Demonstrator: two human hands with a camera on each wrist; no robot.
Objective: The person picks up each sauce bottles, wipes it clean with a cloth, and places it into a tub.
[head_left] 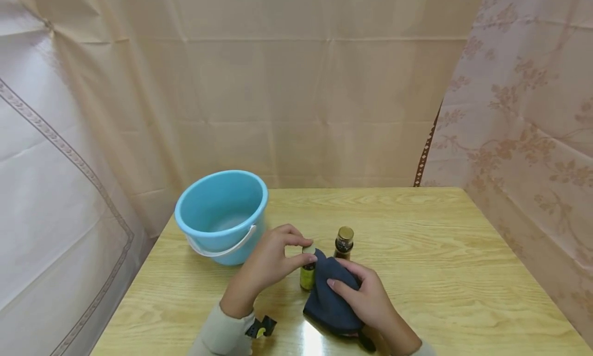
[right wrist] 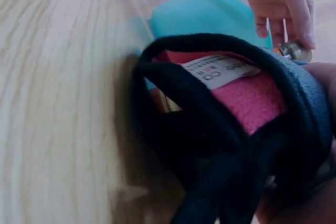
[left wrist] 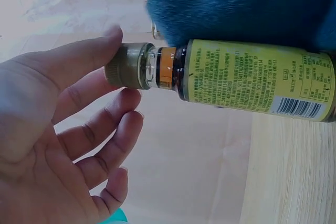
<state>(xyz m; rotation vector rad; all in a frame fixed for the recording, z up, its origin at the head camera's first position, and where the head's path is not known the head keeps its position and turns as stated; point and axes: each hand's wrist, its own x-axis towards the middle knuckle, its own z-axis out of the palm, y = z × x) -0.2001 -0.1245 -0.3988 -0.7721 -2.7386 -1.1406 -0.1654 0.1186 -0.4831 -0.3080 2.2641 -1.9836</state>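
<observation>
The left hand pinches the cap of the green-labelled bottle, upright on the counter; the right hand presses a dark cloth against it. Pushed hard, the bottle might topple toward the brown bottle just beside it.

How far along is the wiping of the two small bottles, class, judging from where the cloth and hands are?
Nothing looks finished yet. In hand: the left hand pinches the cap of the green-labelled bottle, while the right hand presses the dark blue cloth against its side. Left: the brown bottle with the gold cap stands untouched behind. The blue bucket sits apart on the table.
</observation>
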